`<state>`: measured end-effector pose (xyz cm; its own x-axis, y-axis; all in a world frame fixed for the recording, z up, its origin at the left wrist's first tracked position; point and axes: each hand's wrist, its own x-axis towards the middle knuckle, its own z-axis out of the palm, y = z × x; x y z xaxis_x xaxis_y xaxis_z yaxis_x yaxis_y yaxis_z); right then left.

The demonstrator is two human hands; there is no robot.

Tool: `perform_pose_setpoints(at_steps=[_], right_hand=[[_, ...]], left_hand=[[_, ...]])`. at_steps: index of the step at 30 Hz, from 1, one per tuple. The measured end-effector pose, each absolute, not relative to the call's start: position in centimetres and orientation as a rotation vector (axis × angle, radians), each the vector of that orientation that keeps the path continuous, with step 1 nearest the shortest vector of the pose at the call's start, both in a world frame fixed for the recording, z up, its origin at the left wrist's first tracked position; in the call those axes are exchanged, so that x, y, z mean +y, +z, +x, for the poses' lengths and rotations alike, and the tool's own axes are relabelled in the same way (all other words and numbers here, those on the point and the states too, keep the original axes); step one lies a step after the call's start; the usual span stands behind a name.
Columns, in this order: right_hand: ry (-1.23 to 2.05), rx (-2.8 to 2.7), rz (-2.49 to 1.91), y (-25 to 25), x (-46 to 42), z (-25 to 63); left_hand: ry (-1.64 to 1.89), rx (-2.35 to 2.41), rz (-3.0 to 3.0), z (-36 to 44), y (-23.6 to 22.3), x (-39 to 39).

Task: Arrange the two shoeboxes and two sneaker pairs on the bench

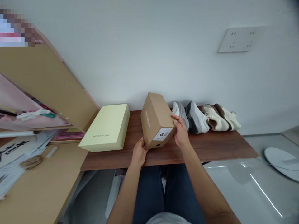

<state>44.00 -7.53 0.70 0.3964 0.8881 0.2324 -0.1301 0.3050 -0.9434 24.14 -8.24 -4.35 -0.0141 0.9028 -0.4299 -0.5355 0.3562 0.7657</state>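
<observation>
A brown cardboard shoebox (155, 116) is tilted on its edge above the dark wooden table (107, 160), with a printed white label on its near end. My left hand (139, 151) grips its lower left corner, fingers partly hidden under the box. My right hand (181, 130) is closed on the right side near the label, thumb on the upper face. Left of it lies a closed pale yellow box (107, 123) with lettering. Just right of my right hand stand grey and white sneakers (197, 118), and beyond them cream and brown shoes (217, 118).
A tan desk (53, 174) with papers, a coil of twine (31, 162) and a shelf panel (51, 81) adjoins on the left. Behind the table rises a white wall with a socket plate (241, 39). A round white object (283, 161) lies on the floor at right.
</observation>
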Motion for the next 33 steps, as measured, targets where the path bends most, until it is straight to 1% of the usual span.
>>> perform_pose_setpoints(at_steps=[2,6,12,19,22,26,30,33], right_hand=[[0.790,-0.910,-1.038,0.5,-7.6,44.7],[0.790,-0.938,-1.062,0.1,-8.0,45.6],[0.821,-0.981,-1.064,-0.6,-8.3,45.4],[0.864,-1.040,-1.113,-0.1,-8.6,43.8],[0.906,-1.064,-1.154,-0.7,-8.6,43.1],[0.965,-1.081,-1.185,-2.8,-8.7,42.3],[1.011,-1.062,-1.232,-5.2,-8.9,41.2],[1.027,-1.056,-1.251,-6.1,-9.2,40.4]], left_hand=[[1.183,1.034,0.408,24.8,-4.3,-8.3],[1.260,1.009,0.413,25.5,-4.0,-8.5],[1.385,1.004,0.493,24.2,-2.8,-8.2],[1.572,1.194,0.726,21.7,-1.2,-6.5],[1.645,1.227,0.773,21.0,-0.9,-5.7],[1.674,1.252,0.774,20.4,-1.3,-5.2],[1.669,1.292,0.845,19.7,-2.6,-5.1],[1.659,1.326,0.887,19.1,-3.7,-4.9]])
